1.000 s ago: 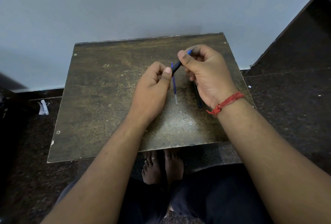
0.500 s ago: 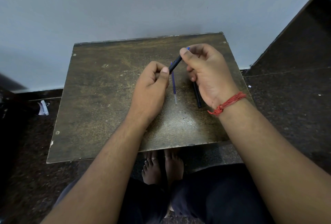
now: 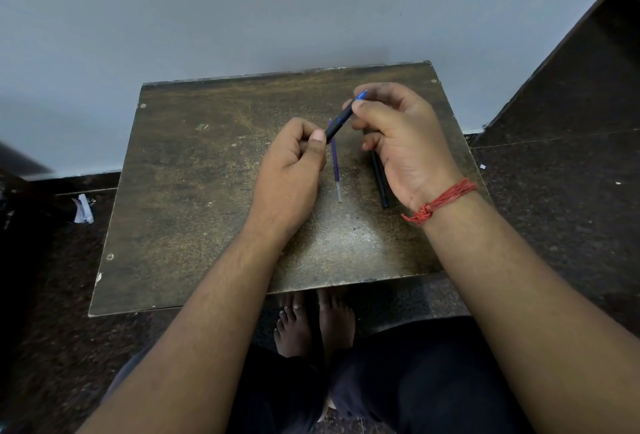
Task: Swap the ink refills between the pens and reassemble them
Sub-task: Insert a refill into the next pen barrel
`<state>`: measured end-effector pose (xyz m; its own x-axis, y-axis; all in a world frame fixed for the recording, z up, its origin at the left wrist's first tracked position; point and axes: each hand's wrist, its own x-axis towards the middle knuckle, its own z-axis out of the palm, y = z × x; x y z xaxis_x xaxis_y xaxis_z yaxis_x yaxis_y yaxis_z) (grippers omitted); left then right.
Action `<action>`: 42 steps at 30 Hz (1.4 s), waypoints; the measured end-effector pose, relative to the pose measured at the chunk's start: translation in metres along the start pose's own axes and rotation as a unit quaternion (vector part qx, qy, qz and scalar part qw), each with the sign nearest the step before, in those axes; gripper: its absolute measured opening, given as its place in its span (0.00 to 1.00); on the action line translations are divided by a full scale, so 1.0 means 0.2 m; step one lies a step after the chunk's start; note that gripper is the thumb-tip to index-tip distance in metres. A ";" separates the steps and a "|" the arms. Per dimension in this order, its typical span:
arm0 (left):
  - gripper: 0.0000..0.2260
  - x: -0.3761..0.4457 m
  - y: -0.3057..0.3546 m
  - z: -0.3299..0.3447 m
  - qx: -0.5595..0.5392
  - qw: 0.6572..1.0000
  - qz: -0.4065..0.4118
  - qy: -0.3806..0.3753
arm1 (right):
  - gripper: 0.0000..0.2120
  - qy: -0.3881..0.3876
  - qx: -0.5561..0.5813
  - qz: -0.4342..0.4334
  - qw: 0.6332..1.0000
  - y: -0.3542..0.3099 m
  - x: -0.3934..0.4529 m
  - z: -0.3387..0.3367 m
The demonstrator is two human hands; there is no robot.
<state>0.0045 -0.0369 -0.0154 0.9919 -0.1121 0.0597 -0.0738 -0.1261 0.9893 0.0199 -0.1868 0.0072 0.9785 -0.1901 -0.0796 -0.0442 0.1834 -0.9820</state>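
Left hand: fingers curled, thumb and forefinger pinching the lower, dark end of the pen; raised over the middle of the table.
Right hand: thumb and forefinger pinching the pen near its upper blue end; the other fingers loosely curled below; raised over the right part of the table.
Pen: dark barrel with a blue tip pointing up and away to the right; slanted between the two hands, off the table.
Refill: thin blue tube with a clear near end, lying loose on the table between the hands, running roughly toward the person; its far end passes under the held pen.
Second pen: dark barrel lying on the table right of the refill, roughly parallel to it, its far end hidden under the right hand.
Thread: red, wound round the right wrist.
Table: worn brown top, set against a pale wall.
Floor: dark; a scrap of paper lies left of the table.
Feet: bare, seen under the table's near edge.
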 end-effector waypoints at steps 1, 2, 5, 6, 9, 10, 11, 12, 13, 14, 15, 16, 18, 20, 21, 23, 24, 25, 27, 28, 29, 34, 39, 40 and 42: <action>0.10 0.00 0.00 0.00 0.001 1.000 0.001 0.000 | 0.04 0.006 -0.012 -0.003 1.000 0.00 0.00 0.00; 0.09 0.00 0.00 0.00 0.002 1.000 0.003 -0.001 | 0.03 0.009 -0.023 -0.007 1.000 0.01 0.00 0.00; 0.09 0.00 0.00 0.00 0.004 1.000 0.005 -0.004 | 0.05 0.011 -0.034 -0.018 0.999 0.01 0.00 0.00; 0.09 -0.01 0.00 0.00 0.006 1.000 0.005 -0.004 | 0.05 0.009 -0.030 -0.019 0.999 0.01 0.00 0.01; 0.09 -0.01 0.01 0.00 0.009 1.000 0.004 -0.003 | 0.10 -0.005 -0.009 -0.014 1.000 0.00 0.00 0.00; 0.09 -0.01 0.00 0.00 0.008 1.000 0.003 -0.004 | 0.13 -0.013 -0.002 -0.010 1.000 -0.01 0.00 0.00; 0.09 -0.01 0.01 0.00 0.008 1.000 0.002 -0.004 | 0.15 -0.020 0.003 -0.006 1.000 -0.01 0.00 -0.01; 0.09 -0.01 0.00 0.00 0.008 1.000 0.002 -0.003 | 0.17 -0.024 0.006 -0.002 1.000 -0.01 0.00 -0.01; 0.09 -0.01 0.00 0.00 0.008 1.000 0.001 -0.003 | 0.17 -0.024 0.006 0.000 1.000 -0.01 0.00 -0.01; 0.09 -0.01 0.00 0.00 0.009 1.000 0.001 -0.002 | 0.16 -0.020 0.005 0.001 1.000 -0.01 0.00 -0.01; 0.09 -0.01 0.00 0.00 0.011 1.000 0.002 0.000 | 0.14 -0.014 0.002 0.000 1.000 -0.01 0.00 0.00; 0.09 -0.01 0.01 0.00 0.015 1.000 0.003 0.001 | 0.10 -0.008 -0.003 -0.001 1.000 0.00 0.00 0.00; 0.09 -0.01 0.01 0.00 0.017 1.000 0.006 0.003 | 0.04 0.004 -0.019 -0.006 1.000 0.01 -0.01 0.01; 0.09 -0.01 0.01 0.00 0.019 1.000 0.008 0.002 | 0.04 0.012 -0.032 -0.013 0.999 0.01 -0.01 0.01; 0.09 -0.01 0.01 0.00 0.021 1.000 0.008 0.002 | 0.04 0.011 -0.031 -0.014 0.999 0.01 -0.01 0.02; 0.09 -0.01 0.01 0.00 0.020 1.000 0.007 0.004 | 0.04 0.006 -0.017 -0.013 1.000 0.01 -0.01 0.02; 0.08 -0.01 0.00 0.00 0.018 1.000 0.007 0.005 | 0.05 0.001 -0.006 -0.012 1.000 0.00 -0.01 0.02; 0.08 -0.01 0.00 0.00 0.018 1.000 0.006 0.005 | 0.07 -0.004 0.005 -0.010 1.000 0.00 -0.01 0.02; 0.08 -0.01 0.00 0.00 0.018 1.000 0.006 0.004 | 0.12 -0.014 0.022 -0.007 1.000 -0.01 -0.01 0.01; 0.08 -0.01 0.00 0.00 0.017 1.000 0.006 0.003 | 0.14 -0.017 0.027 -0.005 0.999 -0.01 -0.01 0.01; 0.08 -0.01 0.00 0.00 0.017 1.000 0.006 0.003 | 0.14 -0.016 0.030 -0.001 0.999 -0.01 -0.01 0.01; 0.09 0.00 0.00 0.00 0.017 1.000 0.010 0.004 | 0.06 0.002 -0.004 -0.008 1.000 0.00 -0.01 0.01; 0.09 0.00 0.00 0.00 0.017 1.000 0.010 0.001 | 0.05 0.002 -0.011 -0.024 1.000 0.00 -0.02 0.02; 0.09 0.00 0.00 0.00 0.015 1.000 0.010 0.000 | 0.06 0.001 -0.005 -0.022 1.000 0.00 -0.01 0.02; 0.09 0.00 0.00 0.00 0.013 1.000 0.009 0.000 | 0.10 -0.010 0.007 -0.019 1.000 -0.01 -0.01 0.01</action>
<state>0.0040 -0.0371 -0.0156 0.9905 -0.1140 0.0769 -0.0936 -0.1495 0.9843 0.0179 -0.1841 0.0095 0.9832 -0.1780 -0.0395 -0.0051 0.1896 -0.9819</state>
